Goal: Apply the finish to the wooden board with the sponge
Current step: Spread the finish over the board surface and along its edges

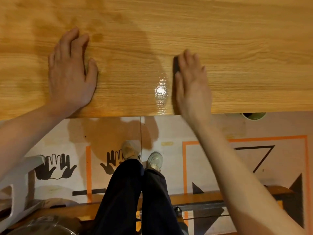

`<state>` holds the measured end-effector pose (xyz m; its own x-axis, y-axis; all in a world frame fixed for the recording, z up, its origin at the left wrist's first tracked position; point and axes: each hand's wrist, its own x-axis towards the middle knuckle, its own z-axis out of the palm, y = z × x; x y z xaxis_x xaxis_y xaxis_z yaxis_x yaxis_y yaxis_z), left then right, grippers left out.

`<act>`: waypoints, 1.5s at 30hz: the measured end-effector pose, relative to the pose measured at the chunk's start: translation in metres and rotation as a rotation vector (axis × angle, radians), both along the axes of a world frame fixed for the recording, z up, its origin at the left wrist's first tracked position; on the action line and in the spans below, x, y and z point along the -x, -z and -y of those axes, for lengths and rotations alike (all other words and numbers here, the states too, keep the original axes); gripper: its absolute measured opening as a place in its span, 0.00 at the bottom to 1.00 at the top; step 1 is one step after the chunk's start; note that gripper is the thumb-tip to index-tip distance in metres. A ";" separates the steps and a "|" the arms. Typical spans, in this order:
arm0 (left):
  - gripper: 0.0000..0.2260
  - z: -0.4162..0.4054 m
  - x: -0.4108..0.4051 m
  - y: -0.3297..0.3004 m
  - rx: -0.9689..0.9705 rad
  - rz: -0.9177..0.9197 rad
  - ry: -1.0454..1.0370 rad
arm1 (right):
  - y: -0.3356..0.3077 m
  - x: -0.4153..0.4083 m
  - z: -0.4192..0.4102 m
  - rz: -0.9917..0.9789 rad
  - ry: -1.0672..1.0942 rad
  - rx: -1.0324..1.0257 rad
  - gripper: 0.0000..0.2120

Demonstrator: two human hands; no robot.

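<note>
A wide wooden board [220, 31] fills the upper half of the view, its front edge running across the middle. My left hand [71, 72] rests flat on the board at the left, fingers relaxed and spread. Near the front edge my right hand [191, 78] presses a dark sponge [176, 65] onto the wood; only the sponge's left end shows from under the fingers, and the thumb lies along its side. A wet, glossy streak of finish [160, 92] shines just left of the sponge. Darker damp patches mark the wood at the upper left.
Below the board's edge are my dark trousers and pale shoes [155, 161] on a printed floor covering. A green cup rim [254, 115] peeks from under the board at the right. A white frame [18, 180] and a round clear lid sit lower left.
</note>
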<state>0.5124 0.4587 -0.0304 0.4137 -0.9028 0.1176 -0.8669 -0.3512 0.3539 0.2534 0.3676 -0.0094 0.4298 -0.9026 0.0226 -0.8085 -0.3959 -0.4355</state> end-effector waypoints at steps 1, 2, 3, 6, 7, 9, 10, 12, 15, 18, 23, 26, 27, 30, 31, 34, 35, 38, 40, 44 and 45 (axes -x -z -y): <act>0.22 0.000 0.000 0.001 0.007 0.002 0.002 | 0.001 0.000 0.019 0.033 0.073 -0.010 0.22; 0.22 0.000 0.000 0.001 0.013 0.002 0.005 | 0.002 -0.001 0.025 0.062 0.146 -0.024 0.22; 0.21 -0.001 0.000 0.002 0.019 0.002 0.008 | 0.003 -0.004 0.017 0.085 0.205 -0.035 0.22; 0.21 -0.001 0.000 0.001 0.033 0.004 0.006 | 0.001 0.001 -0.042 0.104 0.091 -0.039 0.22; 0.21 -0.001 0.001 0.001 0.034 0.002 0.004 | -0.001 0.011 -0.055 0.097 -0.023 -0.061 0.21; 0.21 -0.001 0.002 0.001 0.034 0.000 0.006 | -0.002 0.037 -0.044 0.062 -0.211 -0.087 0.21; 0.21 0.000 0.001 0.001 0.032 0.002 0.010 | -0.002 0.050 -0.028 0.081 -0.220 -0.099 0.21; 0.22 0.001 0.000 0.001 0.026 0.000 0.009 | -0.004 0.074 -0.001 0.190 -0.036 -0.147 0.20; 0.22 0.001 -0.001 0.001 0.022 -0.008 0.003 | -0.008 0.084 -0.001 0.276 0.209 -0.152 0.19; 0.22 0.001 -0.001 0.002 0.019 -0.002 0.004 | -0.008 0.051 -0.033 0.246 0.117 -0.149 0.21; 0.22 0.002 -0.002 0.000 0.019 0.010 -0.007 | 0.009 -0.031 -0.076 0.161 -0.160 -0.009 0.21; 0.22 0.002 -0.001 -0.002 0.009 0.007 -0.012 | 0.012 -0.035 -0.066 0.157 -0.379 -0.035 0.20; 0.23 0.002 -0.001 -0.002 0.008 0.008 -0.010 | 0.011 -0.024 -0.059 0.132 -0.424 -0.026 0.20; 0.23 0.001 -0.002 0.000 0.016 0.011 0.006 | 0.005 0.030 -0.034 0.124 -0.362 -0.026 0.21; 0.23 0.001 -0.002 0.000 0.016 0.007 0.006 | 0.001 0.051 -0.026 0.137 -0.297 -0.076 0.22; 0.23 0.001 -0.003 0.000 0.009 0.004 -0.001 | -0.010 0.095 -0.014 0.153 -0.226 -0.181 0.23; 0.24 0.002 -0.004 -0.001 0.005 0.010 0.000 | -0.012 0.103 -0.011 0.125 -0.273 -0.203 0.24; 0.23 0.001 -0.004 0.001 -0.004 0.035 -0.003 | -0.012 0.118 -0.003 -0.036 -0.479 -0.196 0.28; 0.23 0.000 -0.005 0.003 0.002 0.049 0.004 | -0.009 0.121 0.002 -0.129 -0.561 -0.097 0.30; 0.22 0.001 -0.006 0.006 0.015 0.069 0.004 | 0.004 0.112 -0.013 -0.133 -0.536 0.036 0.28; 0.23 0.001 -0.006 0.007 0.007 0.069 -0.005 | 0.008 0.106 -0.022 -0.110 -0.499 0.057 0.27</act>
<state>0.5186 0.4581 -0.0371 0.4090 -0.8997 0.1524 -0.8875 -0.3534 0.2956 0.1470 0.3892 -0.0179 0.8107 -0.5854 -0.0045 -0.5548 -0.7659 -0.3249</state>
